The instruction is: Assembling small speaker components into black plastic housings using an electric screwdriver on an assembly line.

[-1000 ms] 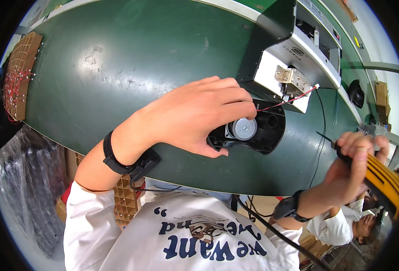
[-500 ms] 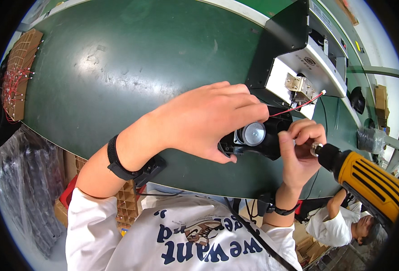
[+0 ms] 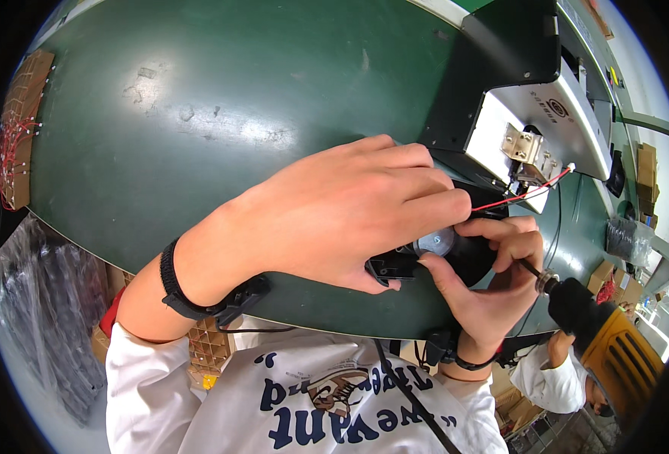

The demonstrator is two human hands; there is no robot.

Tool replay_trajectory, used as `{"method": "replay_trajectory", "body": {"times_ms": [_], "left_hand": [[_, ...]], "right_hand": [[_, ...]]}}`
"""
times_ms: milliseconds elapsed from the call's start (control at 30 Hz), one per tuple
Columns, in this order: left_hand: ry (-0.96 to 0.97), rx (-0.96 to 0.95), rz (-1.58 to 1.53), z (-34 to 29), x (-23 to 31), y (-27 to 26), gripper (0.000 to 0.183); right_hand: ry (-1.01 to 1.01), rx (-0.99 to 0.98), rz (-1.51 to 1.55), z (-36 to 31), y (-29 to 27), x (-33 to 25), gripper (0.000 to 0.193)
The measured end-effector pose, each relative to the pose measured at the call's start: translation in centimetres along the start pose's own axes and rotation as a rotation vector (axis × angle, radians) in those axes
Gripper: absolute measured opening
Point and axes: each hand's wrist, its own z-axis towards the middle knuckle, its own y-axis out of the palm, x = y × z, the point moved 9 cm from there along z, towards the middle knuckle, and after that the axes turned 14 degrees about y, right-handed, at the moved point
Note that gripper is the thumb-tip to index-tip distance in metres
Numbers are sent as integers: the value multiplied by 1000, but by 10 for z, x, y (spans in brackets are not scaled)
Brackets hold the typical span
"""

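My left hand (image 3: 357,212) is closed around a black plastic housing (image 3: 396,268), holding it above the green table. A round silver speaker (image 3: 434,242) sits in the housing, partly covered by my fingers. My right hand (image 3: 493,265) is closed at the housing's right side, its thumb and forefinger around the speaker's edge; whether they pinch a small part is hidden. Next to its curled fingers is the bit of a yellow and black electric screwdriver (image 3: 614,348), which comes in from the lower right. A red and black wire (image 3: 523,197) with a white plug runs out beside my left fingertips.
Beyond my hands stands a black and silver machine (image 3: 516,83) with a metal bracket (image 3: 527,147). A cardboard divider box (image 3: 28,144) with red wires is on the far left of the green table (image 3: 221,83). Another person (image 3: 550,378) works at lower right.
My right thumb and forefinger have moved left from beside the screwdriver bit onto the speaker. The screwdriver has shifted lower in view. My left hand still holds the housing.
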Motion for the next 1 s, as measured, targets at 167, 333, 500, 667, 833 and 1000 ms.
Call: {"method": "replay_trajectory", "body": {"times_ms": [167, 333, 500, 667, 833, 1000], "left_hand": [[15, 43, -12, -1, -1, 0, 71], [20, 47, -11, -1, 1, 0, 68], [34, 76, 0, 0, 1, -4, 63], [41, 80, 0, 1, 0, -5, 61], [45, 81, -2, 2, 1, -5, 61], [47, 94, -4, 2, -1, -4, 63]], "right_hand": [[-9, 42, -22, -1, 1, -4, 61], [-33, 43, -18, -2, 0, -6, 60], [-116, 33, -84, 2, 1, -12, 60], [-116, 33, -79, 3, 2, -12, 60], [-130, 15, -78, 1, 2, -8, 60], [-109, 30, -69, 3, 2, -6, 60]]}}
